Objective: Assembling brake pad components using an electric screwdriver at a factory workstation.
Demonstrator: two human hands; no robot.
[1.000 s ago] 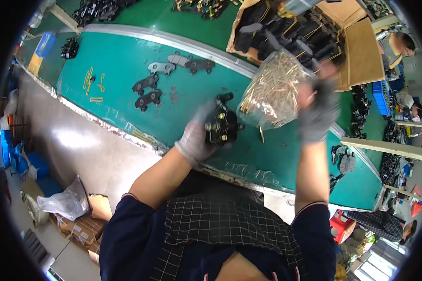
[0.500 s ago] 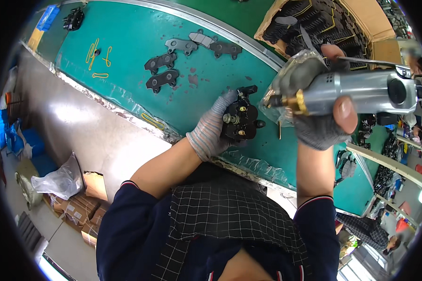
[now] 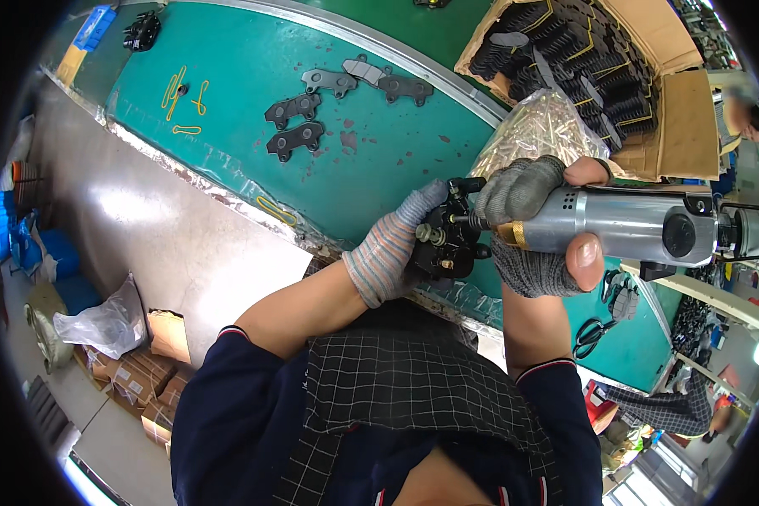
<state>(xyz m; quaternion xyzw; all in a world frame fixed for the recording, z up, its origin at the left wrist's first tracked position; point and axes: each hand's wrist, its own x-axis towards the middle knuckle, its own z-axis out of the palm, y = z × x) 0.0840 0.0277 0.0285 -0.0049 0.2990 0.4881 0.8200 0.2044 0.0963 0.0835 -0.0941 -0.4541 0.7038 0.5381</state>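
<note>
- My left hand (image 3: 390,253), in a striped glove, is grasping the black caliper (image 3: 454,246) by its left side and holding it over the near edge of the green bench (image 3: 228,126)
- My right hand (image 3: 530,268), in a grey glove, is wrapping round the front of the silver driver (image 3: 628,223), just beside its brass collar (image 3: 512,234), and is aiming it leftward at the caliper
- The driver's tip is reaching the caliper's fittings, though my fingers are crowding that spot and I can't tell whether it is seated or only just beside them
- By my judgement the caliper is weighing heavy for its bulk, being stiff cast metal, hardly fragile but perhaps slippery if oily; its broad body is offering the best hold, with my fingers keeping clear of the fittings
- The driver is probably feeling front-heavy, rigid and smooth, so the barrel behind the collar is giving the surest grip
- Beyond my right hand the clear bag of pins (image 3: 548,131) is resting by the carton of pads (image 3: 687,126); farther left, the loose brake pads (image 3: 295,141) are lying on the bench
- Compared with half a second ago, the driver is now pointing into the caliper instead of standing apart from it, more of the bag is showing, and the loose pads are keeping their arrangement
</note>
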